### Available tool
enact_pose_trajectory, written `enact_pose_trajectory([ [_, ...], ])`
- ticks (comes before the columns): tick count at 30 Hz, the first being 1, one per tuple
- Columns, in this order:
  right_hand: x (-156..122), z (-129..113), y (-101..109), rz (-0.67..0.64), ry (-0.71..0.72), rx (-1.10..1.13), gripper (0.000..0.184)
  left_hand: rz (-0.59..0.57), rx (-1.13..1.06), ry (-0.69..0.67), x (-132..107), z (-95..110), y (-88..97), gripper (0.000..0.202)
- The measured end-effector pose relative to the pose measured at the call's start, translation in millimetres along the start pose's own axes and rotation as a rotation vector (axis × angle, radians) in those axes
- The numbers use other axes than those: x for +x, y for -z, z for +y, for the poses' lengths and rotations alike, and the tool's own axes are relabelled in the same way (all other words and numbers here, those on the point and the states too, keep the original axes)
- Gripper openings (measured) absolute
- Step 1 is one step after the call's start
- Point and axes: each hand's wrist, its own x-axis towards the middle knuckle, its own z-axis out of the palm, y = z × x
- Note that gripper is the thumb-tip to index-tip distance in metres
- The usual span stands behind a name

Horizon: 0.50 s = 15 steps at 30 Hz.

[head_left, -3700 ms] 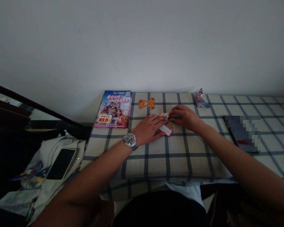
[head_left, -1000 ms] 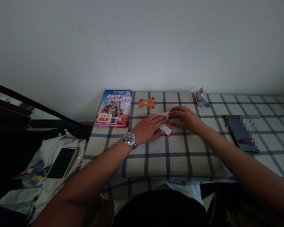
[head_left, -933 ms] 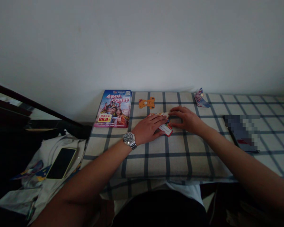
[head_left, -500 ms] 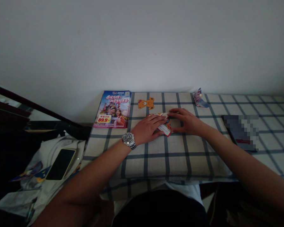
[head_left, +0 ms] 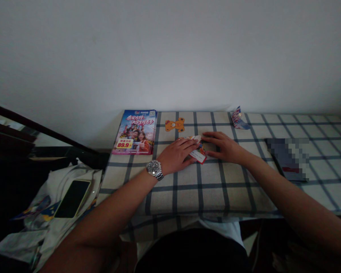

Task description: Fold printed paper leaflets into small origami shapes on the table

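A small folded piece of colourful paper (head_left: 199, 154) with a red edge lies on the checked tablecloth (head_left: 204, 189). My left hand (head_left: 177, 154), with a metal watch on the wrist, lies flat on the paper's left part, fingers stretched out. My right hand (head_left: 223, 146) rests flat just right of the paper, its fingers spread and reaching to the paper's upper edge. Most of the paper is hidden under my left hand.
A colourful flyer (head_left: 135, 132) lies at the table's far left corner, an orange bear cutout (head_left: 174, 124) beside it. A folded paper shape (head_left: 238, 118) stands near the wall. A dark blurred object (head_left: 287, 159) lies right. A phone (head_left: 72, 193) rests on cloth left of the table.
My right hand has flattened and slid slightly down and right along the paper's edge. My left hand has stayed pressed on the paper.
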Motion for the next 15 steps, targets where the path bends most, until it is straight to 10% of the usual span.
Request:
enact_pose_trajectory([
  [15, 17.7, -25.7, -5.6, 0.114, 0.049, 0.051, 0.028, 0.059, 0.067, 0.109, 1.3, -0.6, 6.1, 0.055],
])
